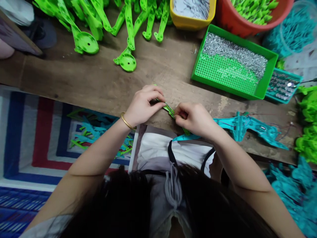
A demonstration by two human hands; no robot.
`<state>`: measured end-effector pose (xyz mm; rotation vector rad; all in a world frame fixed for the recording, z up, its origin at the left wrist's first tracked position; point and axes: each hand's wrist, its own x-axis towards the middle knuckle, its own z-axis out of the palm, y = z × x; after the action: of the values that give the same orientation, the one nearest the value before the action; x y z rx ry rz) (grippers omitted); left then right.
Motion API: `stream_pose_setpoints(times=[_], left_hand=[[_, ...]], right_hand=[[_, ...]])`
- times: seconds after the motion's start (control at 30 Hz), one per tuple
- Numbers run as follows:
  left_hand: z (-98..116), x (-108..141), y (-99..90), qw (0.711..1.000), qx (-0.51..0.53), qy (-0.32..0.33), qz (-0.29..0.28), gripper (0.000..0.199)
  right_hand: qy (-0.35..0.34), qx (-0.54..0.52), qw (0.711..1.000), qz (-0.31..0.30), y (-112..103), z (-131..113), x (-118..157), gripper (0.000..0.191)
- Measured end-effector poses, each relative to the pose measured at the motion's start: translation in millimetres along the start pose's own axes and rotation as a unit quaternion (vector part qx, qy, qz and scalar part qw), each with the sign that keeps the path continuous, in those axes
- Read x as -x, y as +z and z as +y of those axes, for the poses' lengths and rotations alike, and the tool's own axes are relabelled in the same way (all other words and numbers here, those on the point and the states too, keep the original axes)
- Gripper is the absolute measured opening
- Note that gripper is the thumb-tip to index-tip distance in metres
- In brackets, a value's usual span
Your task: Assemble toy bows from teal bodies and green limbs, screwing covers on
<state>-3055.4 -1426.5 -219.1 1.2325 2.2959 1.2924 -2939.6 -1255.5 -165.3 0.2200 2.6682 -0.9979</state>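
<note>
A slim green plastic part (169, 109) lies between my two hands, low over the front of the wooden bench. My left hand (148, 101) pinches its far end between thumb and fingers. With curled fingers my right hand (192, 116) grips the near end, and the fingers hide much of it. A thin dark or metallic strip seems to run along the part; I cannot make out what it is. Beside my right wrist, a turquoise plastic part (239, 125) with thin wires lies on the bench, partly hidden by my hand.
Green plastic parts (85, 41) pile up at the back left. A green tray (229, 66) of small metal pieces, a yellow container (193, 15), a red tub (255, 19) and a turquoise basket (283, 85) stand at the back right. Below the bench, a striped bag (42, 132) holds more parts.
</note>
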Motion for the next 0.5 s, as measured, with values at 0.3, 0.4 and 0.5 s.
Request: stream_pose_setpoints(times=[0.3,0.4,0.5], left_hand=[[-4,4,5.7,0.997,-0.015,0.068,-0.017,0.018],[-8,10,6.6,0.995,-0.032,0.095,-0.027,0.025],[-10,13,7.2,0.993,-0.043,0.102,-0.039,0.028]], right_hand=[[-0.004,-0.085,0.996,0.004,5,7,1,0.011],[-0.016,-0.096,0.993,0.059,7,9,3,0.013],[-0.032,-0.061,0.993,0.100,9,9,3,0.016]])
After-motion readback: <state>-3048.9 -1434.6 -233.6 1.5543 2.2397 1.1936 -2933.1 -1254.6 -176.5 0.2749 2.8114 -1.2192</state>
